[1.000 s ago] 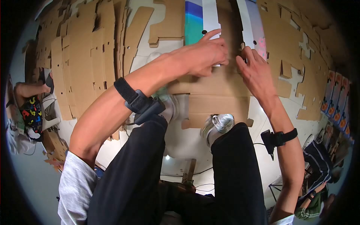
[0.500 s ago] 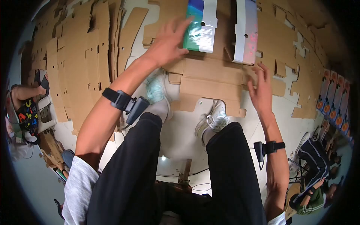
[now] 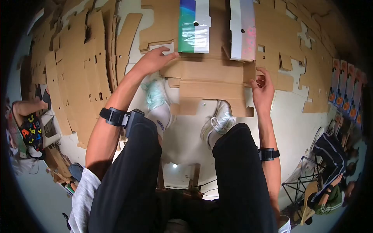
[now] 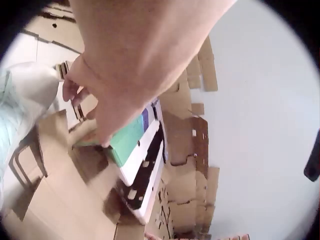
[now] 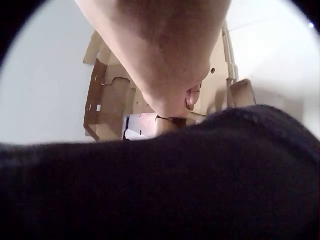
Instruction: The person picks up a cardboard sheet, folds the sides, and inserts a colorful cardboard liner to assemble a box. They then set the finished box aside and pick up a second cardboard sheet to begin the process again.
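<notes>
A flattened brown cardboard sheet (image 3: 211, 72) lies in front of the feet, with two printed side panels standing along it: a green-and-blue one with white (image 3: 194, 35) and a white-and-pink one (image 3: 243, 33). My left hand (image 3: 157, 60) is at the sheet's left, thumb by the lower corner of the green panel, fingers loosely bent. In the left wrist view that hand (image 4: 115, 95) is beside the green panel (image 4: 127, 142). My right hand (image 3: 263, 89) is at the sheet's right side flap (image 3: 249, 73), fingers bent near its edge; whether it grips the flap is unclear.
Brown cardboard pieces (image 3: 83, 70) cover the floor left, with more (image 3: 295, 83) on the right. Two shoes (image 3: 221, 120) stand at the sheet's near edge. Printed orange-and-blue panels (image 3: 345, 89) stand far right. Other people sit at both sides.
Both hands have left the inner edges of the printed panels and moved outward and nearer, the left to the left flap area, the right beside the right flap. The head view has shifted.
</notes>
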